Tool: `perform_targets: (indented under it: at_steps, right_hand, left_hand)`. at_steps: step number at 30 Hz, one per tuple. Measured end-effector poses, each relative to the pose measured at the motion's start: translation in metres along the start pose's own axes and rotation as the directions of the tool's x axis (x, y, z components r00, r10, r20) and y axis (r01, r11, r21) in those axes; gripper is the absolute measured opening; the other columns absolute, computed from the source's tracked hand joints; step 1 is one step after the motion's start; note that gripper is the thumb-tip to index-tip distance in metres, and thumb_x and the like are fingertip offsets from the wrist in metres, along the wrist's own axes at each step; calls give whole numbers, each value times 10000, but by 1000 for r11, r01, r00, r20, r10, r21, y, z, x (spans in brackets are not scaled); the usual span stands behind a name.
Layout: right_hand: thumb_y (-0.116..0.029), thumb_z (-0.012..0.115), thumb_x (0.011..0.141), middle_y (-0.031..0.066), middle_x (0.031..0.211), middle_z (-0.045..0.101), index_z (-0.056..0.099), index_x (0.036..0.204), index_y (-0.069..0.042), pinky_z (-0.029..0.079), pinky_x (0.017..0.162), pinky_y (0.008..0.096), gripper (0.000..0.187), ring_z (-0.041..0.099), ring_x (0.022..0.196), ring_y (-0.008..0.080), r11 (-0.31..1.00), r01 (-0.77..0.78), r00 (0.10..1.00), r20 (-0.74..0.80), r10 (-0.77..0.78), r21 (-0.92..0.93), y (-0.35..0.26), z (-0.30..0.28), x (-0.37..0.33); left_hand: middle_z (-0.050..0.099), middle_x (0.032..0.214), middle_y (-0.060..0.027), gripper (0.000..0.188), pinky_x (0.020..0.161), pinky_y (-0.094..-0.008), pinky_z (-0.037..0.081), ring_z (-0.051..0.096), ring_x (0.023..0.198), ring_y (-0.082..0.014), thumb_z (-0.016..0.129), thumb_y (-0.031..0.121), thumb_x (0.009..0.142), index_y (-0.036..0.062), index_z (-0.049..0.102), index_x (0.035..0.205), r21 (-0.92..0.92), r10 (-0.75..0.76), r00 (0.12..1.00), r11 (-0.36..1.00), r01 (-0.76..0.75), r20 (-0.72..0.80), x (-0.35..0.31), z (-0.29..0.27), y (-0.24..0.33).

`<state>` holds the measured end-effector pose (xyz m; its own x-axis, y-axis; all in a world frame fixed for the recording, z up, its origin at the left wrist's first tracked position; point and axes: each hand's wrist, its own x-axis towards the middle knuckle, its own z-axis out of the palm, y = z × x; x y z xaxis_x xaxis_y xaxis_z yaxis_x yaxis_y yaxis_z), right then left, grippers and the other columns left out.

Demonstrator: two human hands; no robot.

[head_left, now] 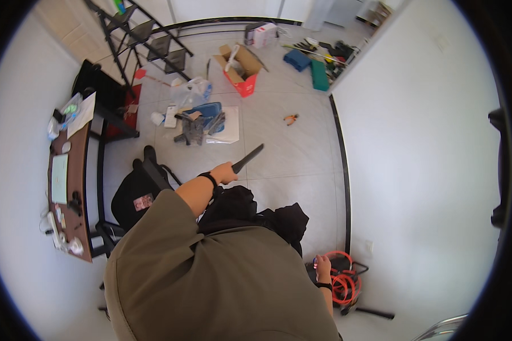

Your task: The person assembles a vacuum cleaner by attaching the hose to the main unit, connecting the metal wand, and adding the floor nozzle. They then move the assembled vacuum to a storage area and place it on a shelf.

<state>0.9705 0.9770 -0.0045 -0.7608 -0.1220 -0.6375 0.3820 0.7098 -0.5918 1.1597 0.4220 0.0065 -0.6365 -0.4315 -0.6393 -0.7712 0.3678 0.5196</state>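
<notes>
My left hand (224, 173) is stretched out ahead and closed around one end of a long, dark, flat tool (249, 158). The tool points away to the right above the pale floor, and its exact kind cannot be made out. Down at the right, my right hand (323, 266) is curled next to a coil of orange-red hose (345, 287). Something dark shows at its fingers, too small to name. A black bar-like handle (375, 313) lies beside the coil.
At the left stand a desk (74, 159) and a black backpack (132, 193). Ahead are a stepladder (148, 40), an open red carton (246, 86), plastic-wrapped items (196, 128) and orange-handled pliers (290, 119). More tools and a green box (319, 75) lie near the right wall (415, 148).
</notes>
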Motion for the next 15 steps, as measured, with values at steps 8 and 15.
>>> perform_targets:
  at_steps: [8, 15]
  right_hand:
    - [-258, 606, 830, 95, 700, 611, 594, 913, 34, 492, 561, 314, 304, 588, 592, 184, 942, 188, 938, 335, -88, -279, -124, -30, 180]
    - [-199, 601, 839, 67, 646, 567, 578, 848, 15, 470, 514, 300, 216, 556, 557, 169, 812, 257, 869, 493, 44, -525, -222, -68, 303]
  left_hand:
    - [638, 769, -262, 407, 634, -409, 520, 641, 697, -375, 652, 290, 735, -106, 620, 818, -329, -436, 876, 874, 357, -207, -5, 9, -40]
    - [617, 648, -162, 318, 428, -339, 459, 591, 486, -231, 649, 158, 734, -69, 575, 944, -698, -692, 708, 577, 424, -142, 1, 3, 22]
